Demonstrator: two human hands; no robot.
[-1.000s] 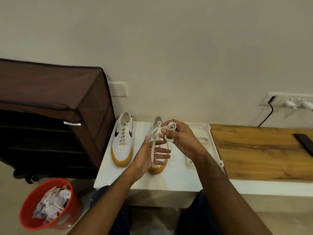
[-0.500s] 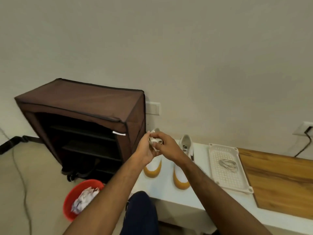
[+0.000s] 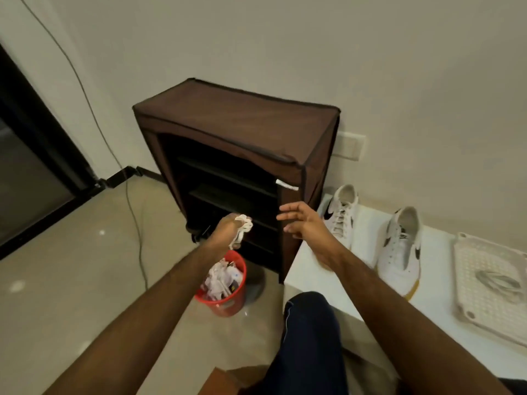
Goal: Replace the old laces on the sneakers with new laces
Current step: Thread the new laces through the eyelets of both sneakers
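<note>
My left hand (image 3: 226, 230) is closed on a bunched white old lace (image 3: 243, 227), held above the red bin (image 3: 228, 299) on the floor. My right hand (image 3: 302, 220) hovers with fingers spread and empty, to the right of the lace, near the shoe rack's front corner. Two white sneakers with tan soles stand on the white table (image 3: 336, 292): the left sneaker (image 3: 340, 213) is laced, the right sneaker (image 3: 400, 249) has no lace. A coiled new lace (image 3: 496, 282) lies in the white perforated tray (image 3: 484, 315) at the right.
A brown fabric shoe rack (image 3: 236, 166) stands against the wall left of the table. The red bin holds crumpled paper. A cable (image 3: 137, 218) runs down the wall and across the floor. My knee in dark trousers (image 3: 310, 337) is at the table's edge.
The view has swung left and down. My left hand has carried the bunched lace from the sneakers to above the red bin. My right hand has let go and opened.
</note>
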